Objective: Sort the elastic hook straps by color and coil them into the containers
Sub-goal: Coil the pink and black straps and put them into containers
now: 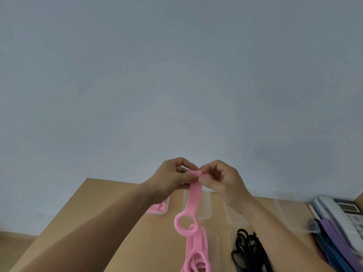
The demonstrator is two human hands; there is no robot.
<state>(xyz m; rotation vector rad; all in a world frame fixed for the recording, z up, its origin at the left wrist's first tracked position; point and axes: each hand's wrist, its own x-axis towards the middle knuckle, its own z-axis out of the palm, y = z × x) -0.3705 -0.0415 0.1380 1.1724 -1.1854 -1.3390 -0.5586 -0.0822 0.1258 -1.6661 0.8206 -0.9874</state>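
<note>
pink strap point(193, 197) hanging, ring downward, black straps point(247, 250) heaped

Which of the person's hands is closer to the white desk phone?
Right. The right hand is raised left of the phone; the left hand sits farther left, across the pink strap both pinch.

2 hands point(170, 179) point(225, 180), 1 phone point(345, 216), perhaps 4 containers point(206, 209).

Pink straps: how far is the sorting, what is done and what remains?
Done: something pink lies in the far-left container. In hand: left hand and right hand pinch one pink strap at its top. Remaining: pink pile, black straps, purple and blue straps, uncoiled.
</note>
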